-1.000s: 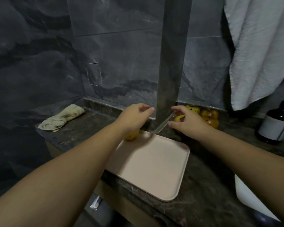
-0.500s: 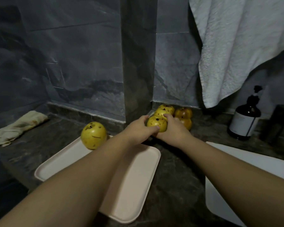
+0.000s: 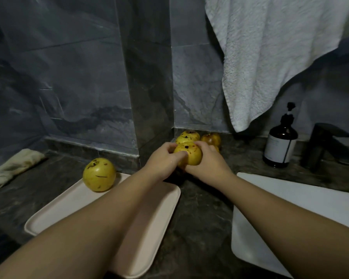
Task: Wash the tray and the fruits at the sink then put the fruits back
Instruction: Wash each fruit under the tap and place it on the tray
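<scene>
Both my left hand (image 3: 161, 160) and right hand (image 3: 207, 162) cup one spotted yellow fruit (image 3: 187, 155) just off the tray's (image 3: 54, 212) far right corner. I judge it best to carry it low, setting it down beside the fruit on the tray (image 3: 99, 175).

Both hands, left hand (image 3: 161, 161) and right hand (image 3: 207, 163), meet around one fruit (image 3: 188, 153) above the bench (image 3: 199, 214). Behind them more fruits (image 3: 189, 136) sit in the wall corner. Left of the hands a lone fruit (image 3: 99, 174) rests on the tray (image 3: 145, 234); farther left lies a cloth (image 3: 12, 168). Right of the hands are the sink (image 3: 290, 208), a bottle (image 3: 280, 147) and a tap (image 3: 322, 144); a towel (image 3: 270, 57) hangs above.
</scene>
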`<state>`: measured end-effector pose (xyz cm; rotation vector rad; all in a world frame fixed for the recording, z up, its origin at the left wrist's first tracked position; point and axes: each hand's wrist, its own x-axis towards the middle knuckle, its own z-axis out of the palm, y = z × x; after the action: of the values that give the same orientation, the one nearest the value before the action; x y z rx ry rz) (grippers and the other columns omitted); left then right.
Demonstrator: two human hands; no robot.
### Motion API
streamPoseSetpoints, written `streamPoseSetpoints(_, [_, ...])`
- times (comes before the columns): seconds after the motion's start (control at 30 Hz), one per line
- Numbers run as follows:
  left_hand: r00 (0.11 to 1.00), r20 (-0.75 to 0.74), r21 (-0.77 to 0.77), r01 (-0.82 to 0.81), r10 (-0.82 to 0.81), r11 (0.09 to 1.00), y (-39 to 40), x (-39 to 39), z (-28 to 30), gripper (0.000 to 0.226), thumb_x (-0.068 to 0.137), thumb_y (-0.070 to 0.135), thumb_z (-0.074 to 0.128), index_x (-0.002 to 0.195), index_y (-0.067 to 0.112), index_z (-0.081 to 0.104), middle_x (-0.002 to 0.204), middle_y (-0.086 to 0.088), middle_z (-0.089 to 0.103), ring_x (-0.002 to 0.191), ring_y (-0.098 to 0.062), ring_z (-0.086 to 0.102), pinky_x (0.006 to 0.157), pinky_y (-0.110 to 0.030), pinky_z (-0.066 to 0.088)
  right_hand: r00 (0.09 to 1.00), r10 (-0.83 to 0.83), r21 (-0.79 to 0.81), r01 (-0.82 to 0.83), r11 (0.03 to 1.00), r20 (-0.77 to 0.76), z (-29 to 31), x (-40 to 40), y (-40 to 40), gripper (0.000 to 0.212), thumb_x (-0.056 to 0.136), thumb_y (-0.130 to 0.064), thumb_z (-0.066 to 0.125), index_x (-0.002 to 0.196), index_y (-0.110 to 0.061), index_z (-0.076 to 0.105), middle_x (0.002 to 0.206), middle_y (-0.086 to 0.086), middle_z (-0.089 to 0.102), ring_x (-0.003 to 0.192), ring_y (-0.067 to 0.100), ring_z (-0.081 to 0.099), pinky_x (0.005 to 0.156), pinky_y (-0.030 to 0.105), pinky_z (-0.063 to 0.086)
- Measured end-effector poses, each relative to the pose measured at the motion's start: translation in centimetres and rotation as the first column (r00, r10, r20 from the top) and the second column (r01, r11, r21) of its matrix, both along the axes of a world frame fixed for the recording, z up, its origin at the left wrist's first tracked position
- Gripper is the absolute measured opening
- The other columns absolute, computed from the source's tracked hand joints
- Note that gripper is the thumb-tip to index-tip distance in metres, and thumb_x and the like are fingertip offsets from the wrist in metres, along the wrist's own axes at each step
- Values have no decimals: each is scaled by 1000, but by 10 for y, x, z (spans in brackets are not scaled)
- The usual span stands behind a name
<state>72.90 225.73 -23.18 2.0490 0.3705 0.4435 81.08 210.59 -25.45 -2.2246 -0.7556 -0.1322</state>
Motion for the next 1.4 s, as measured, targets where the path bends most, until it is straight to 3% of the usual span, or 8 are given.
streamPoseSetpoints(0.2, [994,11,-110,109,-109,988,-83,12,9,74,73,51,81,137,23,57,121,2,65,110,-15,64,99,-32,51,999,-44,89,45,995,-9,0,-5,-89,101,54,-63,67,147,-45,30,126,-9,31,119,21,55,95,30,43])
streamPoseSetpoints(0.4, [973,-30,-241,217,-231,946,-179,39,-3,93,55,57,80,137,23,52,128,-4,65,113,-22,67,93,-37,55,992,-107,116,99,988,66,-10,2,-184,95,66,-40,82,149,-35,35,136,-3,34,124,18,51,99,23,37])
streamPoseSetpoints(0.67, [880,-195,-504,288,-433,814,-276,82,-28,67,81,39,87,130,21,45,123,-6,63,109,-24,68,99,-47,59,987,-73,-85,86,993,145,-22,19,-291,94,74,-46,81,151,-43,27,142,-15,29,133,10,38,105,29,39])
streamPoseSetpoints(0.83, [879,-176,-585,268,-443,765,-291,100,-53,75,72,31,91,133,19,49,125,-9,65,111,-26,68,96,-43,60,977,-92,189,129,973,-192,-39,35,-311,69,91,-41,71,151,-35,37,144,-10,38,132,10,43,102,29,42])
streamPoseSetpoints(0.9, [869,-175,-592,283,-463,755,-296,106,-57,85,62,29,92,136,18,51,127,-11,67,113,-27,69,93,-42,60,877,-100,355,292,888,-471,-37,39,-312,42,98,-49,60,136,-38,48,133,-8,55,127,17,54,90,33,50])
streamPoseSetpoints(1.0, [842,-158,-619,324,-517,716,-302,113,-59,89,55,21,90,136,16,53,128,-14,67,114,-31,69,98,-47,59,643,11,330,379,865,-765,-39,36,-317,54,90,-76,51,129,-38,52,121,0,65,107,23,68,76,39,58])
streamPoseSetpoints(1.2, [823,-110,-583,400,-557,707,-300,111,-68,90,45,29,94,128,34,60,127,-2,70,121,-26,65,109,-49,49,626,187,505,379,776,-757,-45,39,-322,46,92,-49,68,129,-27,55,118,18,69,79,25,76,63,31,58])
streamPoseSetpoints(1.4, [777,-162,-625,396,-608,673,-295,104,-67,76,64,54,81,135,32,61,115,-2,76,108,-23,71,78,-37,56,741,75,514,385,767,-667,-43,36,-320,33,93,-43,70,120,-30,57,114,11,70,89,24,75,68,35,58])
